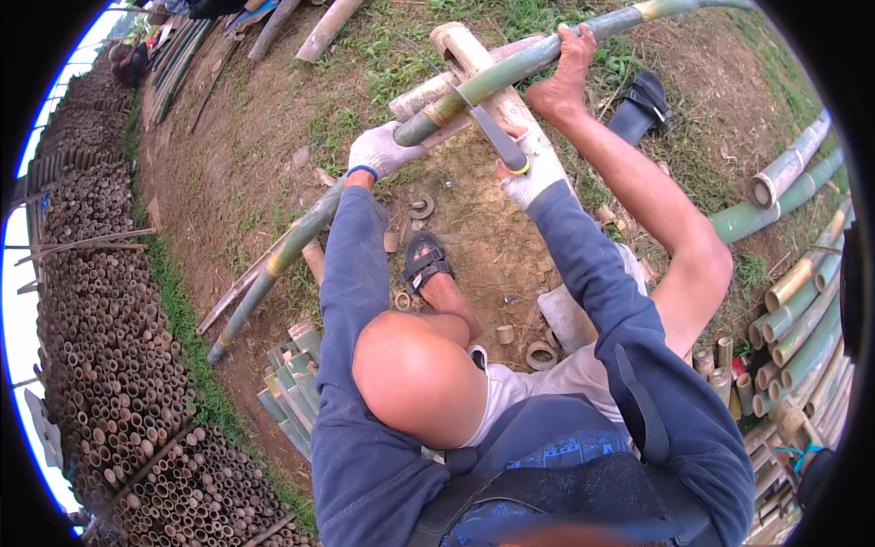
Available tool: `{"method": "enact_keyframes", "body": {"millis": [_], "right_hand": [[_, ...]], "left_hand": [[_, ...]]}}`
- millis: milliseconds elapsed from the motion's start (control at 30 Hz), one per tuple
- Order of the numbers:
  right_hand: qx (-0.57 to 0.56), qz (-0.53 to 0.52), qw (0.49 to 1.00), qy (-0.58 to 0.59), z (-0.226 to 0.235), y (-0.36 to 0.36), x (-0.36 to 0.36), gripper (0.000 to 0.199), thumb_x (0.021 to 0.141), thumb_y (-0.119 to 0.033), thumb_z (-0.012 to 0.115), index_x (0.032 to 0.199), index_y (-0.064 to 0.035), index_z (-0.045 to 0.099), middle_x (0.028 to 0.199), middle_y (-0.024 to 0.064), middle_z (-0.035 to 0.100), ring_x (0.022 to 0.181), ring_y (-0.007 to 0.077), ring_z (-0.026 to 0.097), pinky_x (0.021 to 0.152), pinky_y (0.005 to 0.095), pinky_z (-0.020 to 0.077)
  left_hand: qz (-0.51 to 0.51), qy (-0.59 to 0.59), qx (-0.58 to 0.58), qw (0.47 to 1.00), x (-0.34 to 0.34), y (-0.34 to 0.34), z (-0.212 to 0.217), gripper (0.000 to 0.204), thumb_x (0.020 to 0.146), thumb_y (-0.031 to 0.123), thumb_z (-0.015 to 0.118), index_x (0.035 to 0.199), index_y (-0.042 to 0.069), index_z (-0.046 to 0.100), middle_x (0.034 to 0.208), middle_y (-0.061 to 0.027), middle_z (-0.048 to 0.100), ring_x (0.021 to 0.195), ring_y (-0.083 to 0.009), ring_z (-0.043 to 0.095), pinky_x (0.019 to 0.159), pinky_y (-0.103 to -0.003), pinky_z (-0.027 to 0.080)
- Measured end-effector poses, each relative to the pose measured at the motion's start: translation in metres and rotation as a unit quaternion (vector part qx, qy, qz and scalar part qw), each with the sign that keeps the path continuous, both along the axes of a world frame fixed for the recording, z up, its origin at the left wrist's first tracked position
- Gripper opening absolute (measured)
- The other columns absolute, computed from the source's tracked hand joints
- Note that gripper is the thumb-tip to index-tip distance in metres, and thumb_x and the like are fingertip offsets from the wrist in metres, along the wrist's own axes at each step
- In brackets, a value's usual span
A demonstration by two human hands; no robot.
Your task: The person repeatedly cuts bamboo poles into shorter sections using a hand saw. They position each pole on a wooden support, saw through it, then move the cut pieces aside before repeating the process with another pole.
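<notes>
A long green bamboo pole (510, 71) slants across in front of me, resting on a support of thick, pale bamboo pieces (463, 47). My left hand (383, 151), in a white work glove, is wrapped round the pole left of the support. My right hand (536, 175), also gloved, grips the grey and yellow handle of a handsaw (498, 139). The thin saw blade lies across the pole near a joint; how deep it sits I cannot tell. My bare right foot (567, 80) presses on the pole, right of the blade.
My left foot wears a black sandal (427, 263); another sandal (642, 108) lies beyond my right leg. Cut bamboo rings (541, 356) litter the dirt. Stacked bamboo tubes (100, 383) line the left side. Split green pieces (290, 387) lie by my left elbow, longer poles (802, 328) at right.
</notes>
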State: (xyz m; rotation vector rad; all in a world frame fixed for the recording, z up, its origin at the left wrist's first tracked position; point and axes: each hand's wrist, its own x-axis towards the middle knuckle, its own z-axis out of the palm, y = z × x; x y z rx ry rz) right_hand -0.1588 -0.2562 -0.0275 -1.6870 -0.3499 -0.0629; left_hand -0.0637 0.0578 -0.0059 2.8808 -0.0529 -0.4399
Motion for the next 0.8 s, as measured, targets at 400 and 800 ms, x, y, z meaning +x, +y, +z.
{"method": "enact_keyframes", "body": {"millis": [400,800], "right_hand": [[0.054,0.002,0.988,0.143,0.008,-0.030,-0.044,0.050,0.100,0.003,0.066,0.148,-0.0033,0.056,0.105,-0.0008,0.061,0.086,0.0077,0.058,0.079,0.0258,0.0523],[-0.139,-0.041,0.988,-0.045,0.023,-0.104,-0.166,0.076,0.089,0.006,0.071,0.161,-0.0049,0.047,0.124,0.0075,0.068,0.097,0.0140,0.065,0.089,0.0300,0.0538]], "left_hand": [[0.010,-0.018,-0.010,1.000,0.005,0.004,-0.017,0.080,0.077,0.074,0.081,0.127,0.013,0.078,0.114,-0.0204,0.082,0.108,-0.0407,0.078,0.097,-0.050,0.060],[0.003,-0.026,-0.018,0.999,0.003,0.009,-0.022,0.075,0.078,0.072,0.082,0.124,0.014,0.078,0.115,-0.0189,0.082,0.109,-0.0398,0.078,0.097,-0.049,0.060]]}}
